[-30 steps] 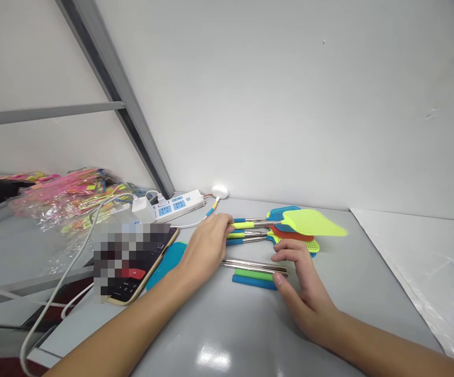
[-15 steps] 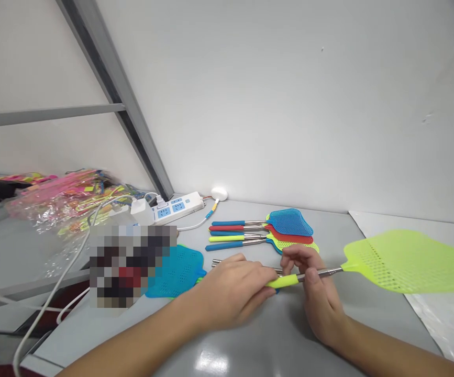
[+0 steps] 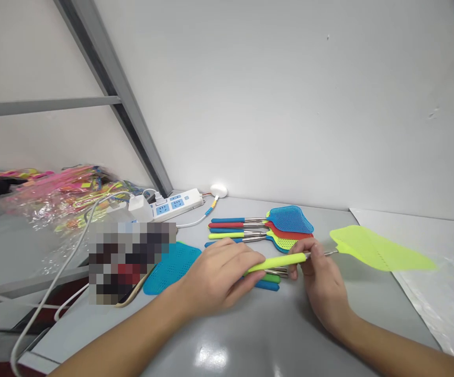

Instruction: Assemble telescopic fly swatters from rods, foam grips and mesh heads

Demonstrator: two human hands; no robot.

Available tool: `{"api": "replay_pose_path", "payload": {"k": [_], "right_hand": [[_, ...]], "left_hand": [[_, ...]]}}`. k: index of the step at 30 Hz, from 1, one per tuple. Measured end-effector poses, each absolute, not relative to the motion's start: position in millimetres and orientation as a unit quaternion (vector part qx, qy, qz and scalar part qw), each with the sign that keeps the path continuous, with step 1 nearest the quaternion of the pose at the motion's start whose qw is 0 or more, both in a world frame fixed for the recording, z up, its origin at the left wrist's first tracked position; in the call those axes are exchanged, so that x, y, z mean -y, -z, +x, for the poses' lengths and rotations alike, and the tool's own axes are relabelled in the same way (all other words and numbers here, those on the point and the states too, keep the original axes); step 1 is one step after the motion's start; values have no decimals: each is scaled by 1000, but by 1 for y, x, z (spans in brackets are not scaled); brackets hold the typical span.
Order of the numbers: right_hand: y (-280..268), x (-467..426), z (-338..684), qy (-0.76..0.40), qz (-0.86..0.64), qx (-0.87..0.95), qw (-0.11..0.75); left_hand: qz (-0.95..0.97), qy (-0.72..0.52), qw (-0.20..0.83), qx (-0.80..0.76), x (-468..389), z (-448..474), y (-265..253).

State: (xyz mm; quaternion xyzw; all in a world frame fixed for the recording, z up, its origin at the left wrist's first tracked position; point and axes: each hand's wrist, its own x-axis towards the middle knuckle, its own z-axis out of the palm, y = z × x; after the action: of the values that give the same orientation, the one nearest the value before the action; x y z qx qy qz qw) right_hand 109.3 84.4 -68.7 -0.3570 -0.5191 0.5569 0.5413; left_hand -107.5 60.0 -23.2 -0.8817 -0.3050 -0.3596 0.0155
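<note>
A yellow-green fly swatter (image 3: 379, 250) lies level across both hands, its perforated head out to the right. My left hand (image 3: 222, 272) is closed round the soft grip. Thumb and fingers of my right hand (image 3: 323, 280) pinch the metal shaft just beyond the grip's end. Behind my hands lies a row of fly swatters with a blue head (image 3: 290, 220), a red head and a yellow-green head stacked together. Under and beside my left hand are more swatters, with a blue head (image 3: 172, 267) to the left and a green handle (image 3: 272, 278); my hand hides their middle.
A white power strip (image 3: 177, 204) with plugs and cables stands at the back left. A phone-like object (image 3: 134, 293), mostly pixelated, lies near the table's left edge. Plastic-wrapped colourful items (image 3: 73, 193) are piled beyond it. A white plastic sheet (image 3: 446, 298) covers the right side.
The yellow-green swatter's head has moved left and looks blurred. My right fingers have closed in on the shaft. My left hand has shifted slightly left, and more of the grip shows.
</note>
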Motion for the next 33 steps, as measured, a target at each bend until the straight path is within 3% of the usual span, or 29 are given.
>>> {"api": "replay_pose_path", "payload": {"k": [8,19,26,33], "right_hand": [[68,-94,109,-577,-409,432,559],[73,-86,116,-549,-377,510,544],[67,-76,114,-526,-340,589,511],[68,-76,115,-532,-337,593,502]], "left_hand": [[-867,396,43,300,-68,-112,25],[-873,346,47,342,-72,-117,25],[-888,310,7,340,-63,-108,24],[-876,357,-47,322,-64,-109,22]]}}
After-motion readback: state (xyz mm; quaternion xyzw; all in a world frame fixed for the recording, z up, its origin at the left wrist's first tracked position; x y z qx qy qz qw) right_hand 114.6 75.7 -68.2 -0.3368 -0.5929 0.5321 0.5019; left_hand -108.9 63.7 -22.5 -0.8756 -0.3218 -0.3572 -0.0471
